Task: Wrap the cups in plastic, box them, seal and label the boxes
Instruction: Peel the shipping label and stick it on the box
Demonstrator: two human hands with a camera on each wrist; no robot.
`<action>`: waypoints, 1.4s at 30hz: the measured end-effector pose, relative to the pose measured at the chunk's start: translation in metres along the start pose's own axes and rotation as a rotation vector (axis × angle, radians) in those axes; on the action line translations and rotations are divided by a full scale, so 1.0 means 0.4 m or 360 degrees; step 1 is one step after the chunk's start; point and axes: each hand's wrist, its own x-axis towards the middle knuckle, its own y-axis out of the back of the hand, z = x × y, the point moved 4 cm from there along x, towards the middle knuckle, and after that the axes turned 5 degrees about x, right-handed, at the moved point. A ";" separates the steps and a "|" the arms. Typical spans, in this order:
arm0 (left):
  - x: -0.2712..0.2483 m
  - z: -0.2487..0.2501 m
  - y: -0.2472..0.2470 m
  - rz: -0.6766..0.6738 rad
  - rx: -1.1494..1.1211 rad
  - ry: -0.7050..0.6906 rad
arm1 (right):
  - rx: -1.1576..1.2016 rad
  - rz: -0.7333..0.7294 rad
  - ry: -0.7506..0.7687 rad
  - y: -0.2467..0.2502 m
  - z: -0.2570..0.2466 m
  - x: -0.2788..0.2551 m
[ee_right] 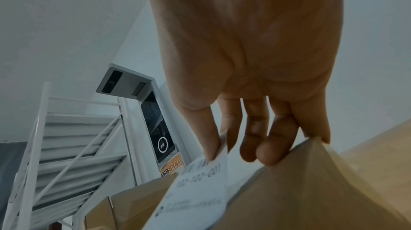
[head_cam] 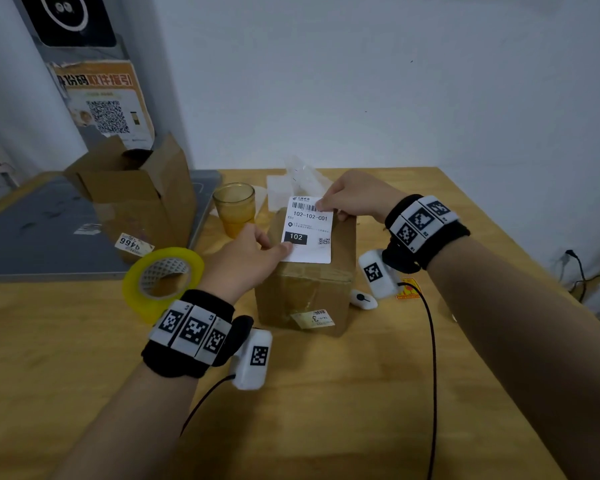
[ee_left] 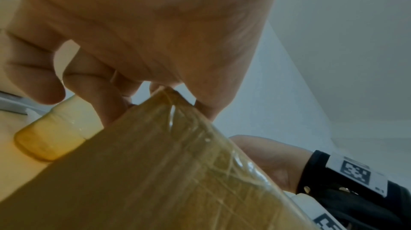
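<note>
Two hands point(head_cam: 246, 258) point(head_cam: 357, 199) pinch one label point(head_cam: 309, 230) over one sealed box point(head_cam: 309, 292).

Head overview; wrist close-ups under hands point(head_cam: 352, 199).

Left hand point(ee_left: 142, 36) above taped box point(ee_left: 155, 172) corner
</note>
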 end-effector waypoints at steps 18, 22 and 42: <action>-0.004 -0.004 -0.003 0.0029 -0.0094 -0.0006 | -0.0389 -0.0040 -0.0061 -0.011 -0.016 0.001; -0.011 -0.001 -0.005 0.0030 -0.0168 -0.0005 | -0.0515 -0.0052 -0.0046 -0.014 -0.010 -0.005; -0.063 -0.027 -0.042 0.0096 -0.0588 -0.0005 | -0.0439 -0.0333 0.0321 -0.171 -0.063 -0.306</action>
